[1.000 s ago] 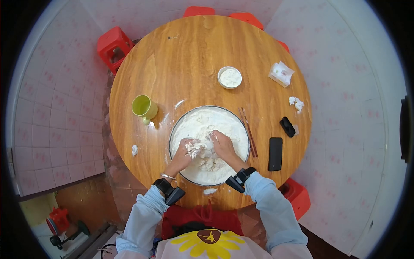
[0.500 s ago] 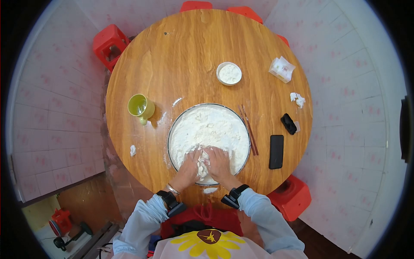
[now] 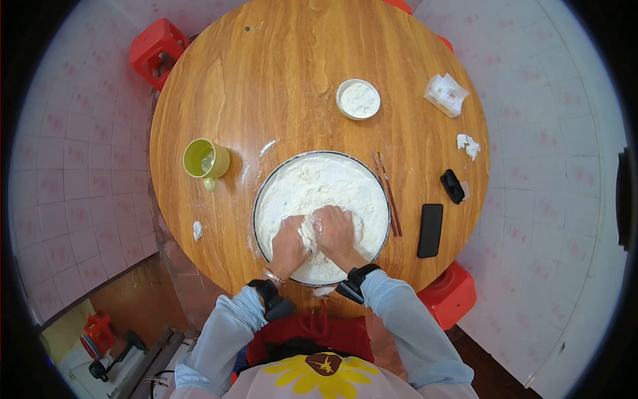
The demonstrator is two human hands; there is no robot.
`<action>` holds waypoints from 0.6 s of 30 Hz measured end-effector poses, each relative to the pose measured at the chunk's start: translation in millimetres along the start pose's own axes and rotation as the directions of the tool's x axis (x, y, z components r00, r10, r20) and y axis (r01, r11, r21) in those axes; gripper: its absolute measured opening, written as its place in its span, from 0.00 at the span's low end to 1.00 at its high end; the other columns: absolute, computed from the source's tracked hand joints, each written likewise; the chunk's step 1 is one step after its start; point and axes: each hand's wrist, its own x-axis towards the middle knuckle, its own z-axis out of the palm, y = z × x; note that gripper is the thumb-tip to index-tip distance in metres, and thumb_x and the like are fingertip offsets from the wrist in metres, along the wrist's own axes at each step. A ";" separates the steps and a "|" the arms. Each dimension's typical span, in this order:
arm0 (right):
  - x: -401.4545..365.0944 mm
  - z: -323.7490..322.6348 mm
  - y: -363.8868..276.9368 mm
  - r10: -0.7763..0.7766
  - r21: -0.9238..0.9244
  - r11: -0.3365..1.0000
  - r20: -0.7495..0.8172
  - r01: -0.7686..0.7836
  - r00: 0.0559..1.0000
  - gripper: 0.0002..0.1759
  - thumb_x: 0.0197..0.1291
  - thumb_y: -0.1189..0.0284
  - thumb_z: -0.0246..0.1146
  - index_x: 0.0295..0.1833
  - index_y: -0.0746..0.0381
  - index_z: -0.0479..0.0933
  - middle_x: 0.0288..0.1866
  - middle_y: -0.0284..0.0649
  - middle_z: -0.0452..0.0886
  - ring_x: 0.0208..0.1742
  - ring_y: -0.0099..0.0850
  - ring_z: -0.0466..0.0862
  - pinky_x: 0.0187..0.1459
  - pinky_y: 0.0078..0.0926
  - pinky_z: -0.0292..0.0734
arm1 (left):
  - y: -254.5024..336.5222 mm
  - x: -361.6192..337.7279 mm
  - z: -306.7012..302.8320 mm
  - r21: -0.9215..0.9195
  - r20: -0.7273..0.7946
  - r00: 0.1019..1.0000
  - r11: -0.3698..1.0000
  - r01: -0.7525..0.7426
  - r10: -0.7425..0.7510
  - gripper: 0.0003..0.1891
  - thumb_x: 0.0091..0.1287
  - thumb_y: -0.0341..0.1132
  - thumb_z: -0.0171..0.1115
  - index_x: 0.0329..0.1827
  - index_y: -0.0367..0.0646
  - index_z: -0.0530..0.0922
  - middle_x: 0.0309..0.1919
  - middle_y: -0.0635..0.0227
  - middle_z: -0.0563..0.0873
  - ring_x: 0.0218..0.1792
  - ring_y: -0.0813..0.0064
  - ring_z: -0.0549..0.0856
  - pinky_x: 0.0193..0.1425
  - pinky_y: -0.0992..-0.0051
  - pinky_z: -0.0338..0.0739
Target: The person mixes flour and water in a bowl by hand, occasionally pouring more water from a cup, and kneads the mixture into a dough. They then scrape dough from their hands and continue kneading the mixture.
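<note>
**Head view.** We are finding both hands down in the basin [image 3: 321, 152], which is sitting on the counter [image 3: 292, 73] directly ahead of the person. The left hand [image 3: 289, 243] is lying palm down with fingers half curled, gripping one side of the dough lump [image 3: 307, 233]. The right hand [image 3: 334, 229] is matching it, with fingers bent over the other side. The lump is sitting between and under the two hands. Loose flour [image 3: 319, 186] is filling the basin beyond the fingertips.

In our judgement the step in hand is pressing and gathering. We are advising that the heels of the hands bear down while the fingers draw dry flour in from beyond the fingertips. Pressure is best directed inside the rim, since a spilled clump [image 3: 323, 291] is lying on the counter just behind the wrists.

**Surroundings.** Chopsticks [image 3: 387, 193] are lying just right of the right hand, beside the rim; we are unable to tell whether they are touching it. Further right we are noting a phone [image 3: 430, 230] and a small black object [image 3: 452, 185]. A green mug [image 3: 205, 159] and a dough scrap [image 3: 197, 230] are lying left of the left hand. A small white bowl [image 3: 358, 99], a packet [image 3: 446, 94] and a crumpled tissue [image 3: 468, 144] are lying well beyond the fingertips.

Nothing is standing between the hands and the lump. We are judging the chopsticks to be the item most exposed to a knock.
</note>
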 end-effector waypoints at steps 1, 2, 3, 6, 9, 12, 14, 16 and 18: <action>3.1 1.7 0.7 -0.003 0.000 1.000 -0.001 0.003 1.000 0.09 0.54 0.66 0.60 0.38 0.57 0.73 0.34 0.37 0.74 0.39 0.36 0.74 0.41 0.38 0.62 | -2.2 2.2 2.0 0.000 -0.005 0.999 0.999 0.034 -0.034 0.26 0.47 0.31 0.70 0.50 0.42 0.71 0.39 0.53 0.78 0.44 0.50 0.77 0.44 0.59 0.74; 6.4 4.1 1.4 0.029 0.003 1.000 -0.017 -0.029 0.999 0.08 0.56 0.66 0.59 0.38 0.58 0.74 0.33 0.37 0.75 0.39 0.37 0.75 0.41 0.38 0.62 | -4.1 4.2 3.6 -0.001 -0.013 0.998 0.998 0.066 -0.066 0.25 0.47 0.31 0.70 0.49 0.41 0.71 0.37 0.52 0.80 0.42 0.49 0.79 0.42 0.59 0.74; 10.4 5.3 1.6 0.059 0.006 0.998 -0.036 -0.059 0.998 0.07 0.58 0.66 0.58 0.37 0.58 0.74 0.32 0.37 0.75 0.38 0.37 0.75 0.40 0.38 0.63 | -6.2 6.1 3.9 0.001 -0.021 0.998 0.998 0.062 -0.062 0.25 0.47 0.31 0.70 0.49 0.41 0.71 0.37 0.52 0.80 0.42 0.49 0.79 0.42 0.59 0.74; 21.7 2.3 2.3 0.101 -0.016 0.995 0.027 -0.101 0.994 0.09 0.62 0.65 0.56 0.36 0.58 0.75 0.32 0.40 0.78 0.39 0.38 0.77 0.40 0.39 0.64 | -6.3 11.5 4.1 0.007 0.057 0.988 0.990 0.140 -0.140 0.26 0.46 0.32 0.70 0.50 0.43 0.71 0.35 0.52 0.81 0.40 0.49 0.82 0.41 0.58 0.76; 34.3 -2.3 1.6 0.121 -0.033 0.993 0.176 -0.117 0.977 0.12 0.64 0.62 0.55 0.38 0.60 0.76 0.36 0.43 0.80 0.42 0.39 0.78 0.41 0.41 0.66 | 0.2 10.0 6.6 -0.006 0.067 0.949 0.951 0.309 -0.308 0.25 0.48 0.31 0.68 0.51 0.40 0.70 0.36 0.45 0.83 0.40 0.46 0.83 0.42 0.56 0.77; 38.5 1.3 11.0 0.037 0.057 0.997 0.253 -0.053 0.967 0.14 0.65 0.62 0.54 0.39 0.62 0.77 0.40 0.45 0.81 0.44 0.43 0.78 0.45 0.44 0.69 | -9.3 -5.7 27.2 -0.126 -0.002 0.932 0.925 0.358 -0.361 0.27 0.50 0.31 0.66 0.54 0.39 0.68 0.37 0.41 0.83 0.42 0.42 0.82 0.44 0.54 0.77; 35.7 14.1 27.3 0.076 0.192 0.976 0.120 -0.098 0.990 0.16 0.65 0.62 0.53 0.41 0.63 0.77 0.41 0.47 0.81 0.46 0.46 0.78 0.48 0.44 0.70 | -26.8 -22.7 47.5 -0.237 -0.022 0.948 0.923 0.302 -0.316 0.29 0.53 0.32 0.64 0.58 0.40 0.65 0.39 0.40 0.82 0.44 0.41 0.81 0.47 0.54 0.76; 34.9 8.4 37.1 0.128 0.333 0.935 0.008 -0.123 0.992 0.17 0.66 0.62 0.52 0.43 0.64 0.77 0.42 0.48 0.81 0.47 0.48 0.78 0.51 0.44 0.70 | -31.8 -35.3 49.8 -0.306 0.039 0.947 0.898 0.316 -0.320 0.35 0.54 0.36 0.67 0.64 0.40 0.61 0.42 0.42 0.82 0.48 0.46 0.81 0.52 0.60 0.76; 32.4 -18.4 48.9 0.271 0.284 0.925 -0.020 -0.254 0.962 0.18 0.67 0.62 0.50 0.46 0.65 0.77 0.43 0.52 0.81 0.49 0.52 0.78 0.53 0.43 0.71 | -33.0 -47.4 48.5 -0.575 0.156 0.944 0.751 0.325 -0.290 0.39 0.55 0.42 0.70 0.66 0.36 0.60 0.52 0.44 0.78 0.55 0.53 0.78 0.58 0.66 0.72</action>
